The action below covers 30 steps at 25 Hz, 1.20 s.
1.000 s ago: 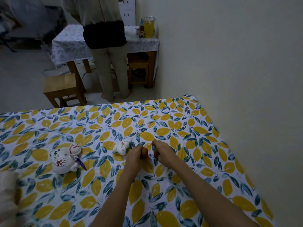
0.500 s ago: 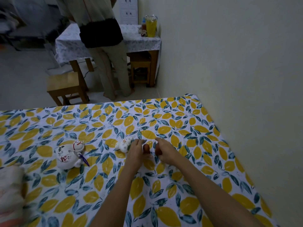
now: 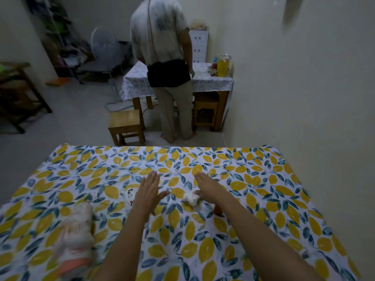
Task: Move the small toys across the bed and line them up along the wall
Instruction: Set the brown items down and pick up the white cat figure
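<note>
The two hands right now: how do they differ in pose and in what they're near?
The left hand is spread flat with fingers splayed and the thumb out; the right hand is narrower, fingers together. The left hand partly covers a white painted toy; the right hand's thumb touches a small white toy. Both are open, palms down, holding nothing, over the leaf-print bed sheet.

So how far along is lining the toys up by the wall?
Nothing looks done: no toy sits along the wall. In hand: nothing gripped; the left hand is spread flat over the bedsheet, the right hand is open above the small white toy. Left: that toy, a white figure half hidden by the left hand, and the blurred pale bundle.
</note>
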Available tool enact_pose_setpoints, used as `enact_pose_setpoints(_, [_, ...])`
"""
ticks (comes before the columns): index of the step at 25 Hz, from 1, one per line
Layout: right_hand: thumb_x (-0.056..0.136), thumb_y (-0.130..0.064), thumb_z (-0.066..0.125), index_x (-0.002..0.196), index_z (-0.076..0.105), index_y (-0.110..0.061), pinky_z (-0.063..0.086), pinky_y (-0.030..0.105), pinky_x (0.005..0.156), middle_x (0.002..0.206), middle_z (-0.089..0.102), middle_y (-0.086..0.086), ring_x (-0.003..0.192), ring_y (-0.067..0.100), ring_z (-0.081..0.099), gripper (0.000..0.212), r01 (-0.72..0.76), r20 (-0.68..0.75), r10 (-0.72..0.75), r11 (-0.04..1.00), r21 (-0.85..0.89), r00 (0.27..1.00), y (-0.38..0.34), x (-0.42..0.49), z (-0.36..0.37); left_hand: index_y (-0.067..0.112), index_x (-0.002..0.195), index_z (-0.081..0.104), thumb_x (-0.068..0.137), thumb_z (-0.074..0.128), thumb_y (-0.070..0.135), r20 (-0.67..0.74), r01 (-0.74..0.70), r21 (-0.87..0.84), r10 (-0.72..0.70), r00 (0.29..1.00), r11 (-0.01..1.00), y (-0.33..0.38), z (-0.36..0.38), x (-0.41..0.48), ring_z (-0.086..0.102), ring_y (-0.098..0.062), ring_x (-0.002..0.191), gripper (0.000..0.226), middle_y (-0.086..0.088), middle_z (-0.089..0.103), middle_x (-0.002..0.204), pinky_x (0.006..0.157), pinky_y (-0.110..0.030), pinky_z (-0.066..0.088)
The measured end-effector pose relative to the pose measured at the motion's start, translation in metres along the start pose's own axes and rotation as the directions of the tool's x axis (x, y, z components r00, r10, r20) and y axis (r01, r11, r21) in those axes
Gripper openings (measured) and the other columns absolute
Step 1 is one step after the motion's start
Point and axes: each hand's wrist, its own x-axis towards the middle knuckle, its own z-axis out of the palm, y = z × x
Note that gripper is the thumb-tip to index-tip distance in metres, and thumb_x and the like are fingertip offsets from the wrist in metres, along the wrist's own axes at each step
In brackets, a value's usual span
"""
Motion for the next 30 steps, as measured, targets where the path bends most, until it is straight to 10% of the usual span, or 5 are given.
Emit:
enact_pose_setpoints(4, [0.101, -0.018, 0.048, 0.153, 0.012, -0.001, 0.02, 0.044, 0.122, 0.163, 0.009, 0.018, 0.151, 0.033, 0.01, 0.065, 0.022, 0.103, -0.006, 0.988, -0.151, 0.995, -0.017, 0.029, 0.04, 0.004, 0.153, 0.014, 0.078, -0.002, 0.08, 0.087, 0.123, 0.037, -0.126, 0.988, 0.992, -0.059, 0.007, 0.007, 0.007, -0.025, 0.153, 0.108, -0.012, 0.009, 0.164, 0.126, -0.041, 0.011])
enact_pose_setpoints(11, [0.098, -0.015, 0.05, 0.148, 0.026, -0.014, 0.035, 0.052, 0.11, 0.154, 0.027, 0.02, 0.142, 0.042, 0.026, 0.056, -0.117, 0.197, 0.171, 0.959, -0.26, 0.965, -0.019, 0.054, 0.071, 0.006, 0.142, 0.037, 0.095, 0.048, 0.045, 0.291, 0.333, -0.163, -0.277, 0.916, 0.929, -0.1, 0.025, 0.036, 0.047, -0.035, 0.129, 0.062, -0.02, 0.047, 0.141, 0.101, -0.04, 0.043])
enact_pose_setpoints(15, [0.091, -0.02, 0.061, 0.144, 0.031, -0.011, 0.036, 0.05, 0.109, 0.15, 0.029, 0.019, 0.138, 0.04, 0.031, 0.061, -0.2, 0.121, 0.241, 0.939, -0.28, 0.963, -0.029, 0.05, 0.072, 0.013, 0.066, 0.044, 0.081, 0.073, 0.038, 0.465, 0.556, -0.387, -0.365, 0.807, 0.735, -0.113, 0.021, 0.054, 0.049, -0.018, 0.06, 0.042, -0.008, 0.046, 0.07, 0.055, -0.027, 0.035])
enact_pose_setpoints(21, [0.09, -0.031, 0.059, 0.143, 0.03, -0.015, 0.041, 0.048, 0.1, 0.138, 0.048, 0.014, 0.124, 0.036, 0.046, 0.063, -0.227, 0.015, 0.233, 0.958, -0.177, 0.972, -0.042, 0.033, 0.068, 0.0, 0.099, 0.066, 0.067, 0.085, 0.022, 0.525, 0.565, -0.775, -0.21, 0.825, 0.283, -0.088, 0.017, 0.046, 0.067, -0.029, 0.08, 0.043, -0.013, 0.069, 0.088, 0.069, -0.039, 0.058])
enact_pose_setpoints(30, [0.09, -0.016, 0.063, 0.14, 0.039, -0.015, 0.049, 0.046, 0.094, 0.14, 0.046, 0.016, 0.125, 0.038, 0.047, 0.056, -0.229, -0.006, 0.23, 0.965, -0.129, 0.973, -0.038, 0.006, 0.073, 0.01, 0.116, 0.06, 0.065, 0.08, 0.018, 0.31, 0.302, -0.911, -0.017, 0.951, 0.283, -0.048, 0.054, -0.005, 0.063, -0.034, 0.11, 0.056, -0.017, 0.066, 0.118, 0.079, -0.038, 0.057])
